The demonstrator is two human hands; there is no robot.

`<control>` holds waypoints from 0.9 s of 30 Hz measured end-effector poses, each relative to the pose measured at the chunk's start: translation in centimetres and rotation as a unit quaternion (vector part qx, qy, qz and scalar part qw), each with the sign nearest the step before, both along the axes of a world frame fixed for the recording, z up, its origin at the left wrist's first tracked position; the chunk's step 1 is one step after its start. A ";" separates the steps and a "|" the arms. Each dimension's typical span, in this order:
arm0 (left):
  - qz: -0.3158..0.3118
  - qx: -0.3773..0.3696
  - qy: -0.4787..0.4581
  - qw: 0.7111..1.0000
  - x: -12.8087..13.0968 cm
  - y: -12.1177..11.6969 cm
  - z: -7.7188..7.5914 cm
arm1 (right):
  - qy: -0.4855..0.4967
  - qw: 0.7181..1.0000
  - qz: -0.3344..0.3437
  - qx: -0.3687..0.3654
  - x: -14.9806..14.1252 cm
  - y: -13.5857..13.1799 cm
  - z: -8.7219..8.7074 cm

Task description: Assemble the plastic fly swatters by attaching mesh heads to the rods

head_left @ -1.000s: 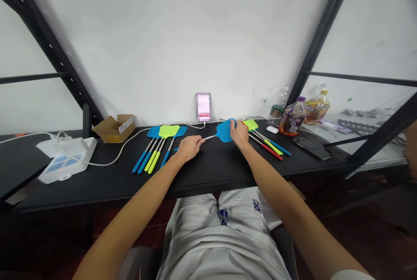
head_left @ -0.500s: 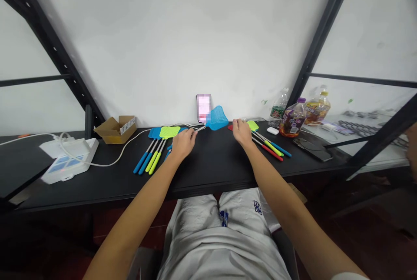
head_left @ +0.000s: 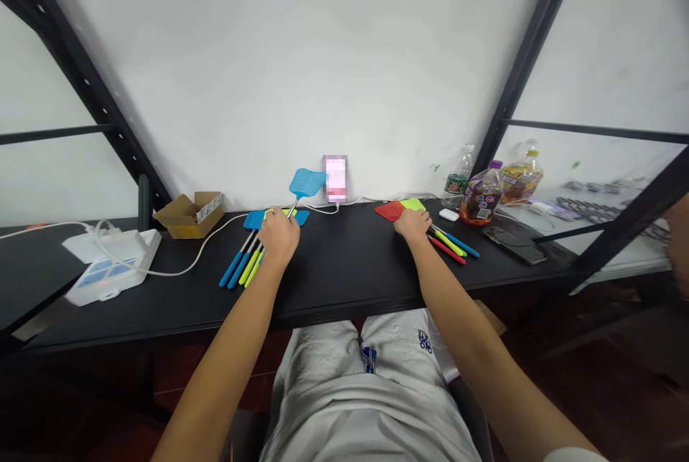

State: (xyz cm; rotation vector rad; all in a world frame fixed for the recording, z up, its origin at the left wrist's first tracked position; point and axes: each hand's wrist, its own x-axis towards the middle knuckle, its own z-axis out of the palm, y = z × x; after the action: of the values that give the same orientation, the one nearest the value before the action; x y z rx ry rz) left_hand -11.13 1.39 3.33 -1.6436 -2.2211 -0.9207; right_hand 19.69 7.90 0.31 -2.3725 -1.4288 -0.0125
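Observation:
My left hand [head_left: 278, 236] is shut around the thin metal shaft of a blue fly swatter [head_left: 308, 183], whose mesh head stands up near the wall. The hand is above a fanned group of fly swatters [head_left: 240, 266] with blue and lime handles, hiding part of their shafts. My right hand [head_left: 412, 224] lies on a second group of fly swatters [head_left: 446, 243], next to a red swatter head [head_left: 390, 211] and partly over a lime one [head_left: 414, 204]. Its fingers are curled down, and I cannot tell if they grip anything.
All this is on a black desk [head_left: 344, 268] against a white wall. To the left are a cardboard box [head_left: 188, 215] and a white power strip [head_left: 113, 268] with cables. An upright phone [head_left: 335, 178], plastic bottles [head_left: 481, 194], a white earbud case [head_left: 448, 214] and a smartphone [head_left: 514, 244] stand behind or to the right.
My left hand has carried the blue swatter left, over the left group. My right hand has moved slightly right, onto the right group, uncovering the red head.

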 end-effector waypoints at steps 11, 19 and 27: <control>0.093 -0.092 0.051 0.990 -2.5 1.2 -0.8 | -0.004 1.000 -0.006 -0.007 0.2 0.2 -0.2; 0.105 -0.200 0.003 0.974 -3.6 2.1 -1.0 | 0.001 1.000 0.004 -0.020 0.0 0.0 0.2; 0.102 -0.249 -0.011 0.963 -3.5 1.8 -0.3 | -0.021 0.999 0.030 0.013 -0.3 -0.2 0.0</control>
State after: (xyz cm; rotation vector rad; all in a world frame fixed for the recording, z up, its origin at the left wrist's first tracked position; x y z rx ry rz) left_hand -14.63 3.16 2.98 -1.5386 -2.7317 -0.3400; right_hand 19.37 7.68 0.35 -2.3206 -1.5102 -0.0638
